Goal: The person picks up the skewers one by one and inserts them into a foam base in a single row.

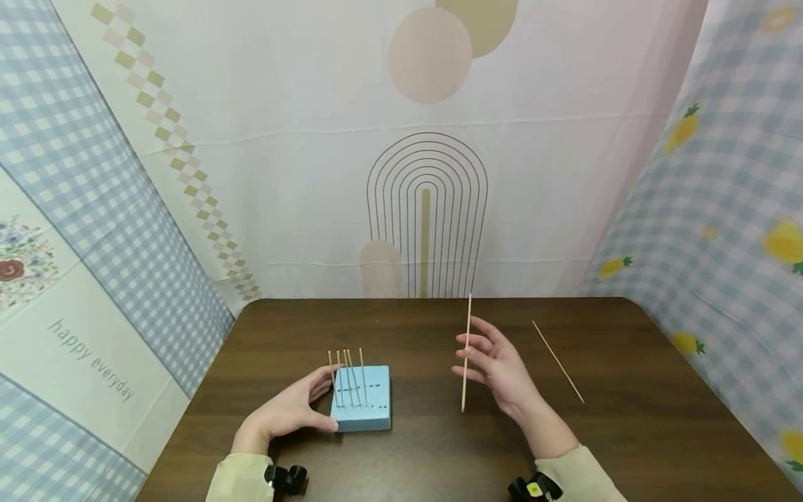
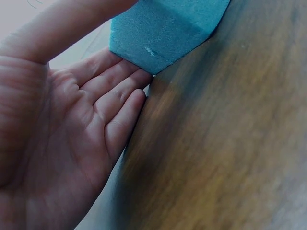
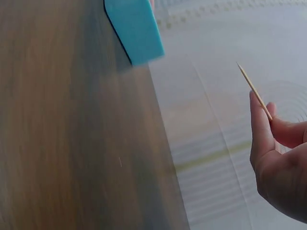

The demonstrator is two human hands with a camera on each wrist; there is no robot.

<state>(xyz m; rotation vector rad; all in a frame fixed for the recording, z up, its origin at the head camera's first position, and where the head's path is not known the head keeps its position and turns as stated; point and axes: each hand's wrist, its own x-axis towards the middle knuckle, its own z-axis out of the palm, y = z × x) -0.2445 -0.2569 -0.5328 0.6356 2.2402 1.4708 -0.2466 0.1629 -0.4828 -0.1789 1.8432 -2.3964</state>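
A light-blue block (image 1: 378, 394) with rows of small holes sits on the table, left of centre. Several thin wooden skewers (image 1: 363, 380) stand in its left part, some leaning. My left hand (image 1: 291, 409) holds the block's left side, thumb at the front corner and fingers behind. In the left wrist view, those fingertips lie along the block's blue side (image 2: 163, 36). To the right of the block, my right hand (image 1: 502, 369) pinches another wooden skewer (image 1: 465, 383), held nearly upright between thumb and fingers. Its pointed end (image 3: 245, 75) shows in the right wrist view.
One loose wooden skewer (image 1: 558, 362) lies slantwise on the dark brown table (image 1: 426, 460), right of my right hand. Behind the table hangs a patterned cloth (image 1: 314, 188). Checked cloths flank both sides.
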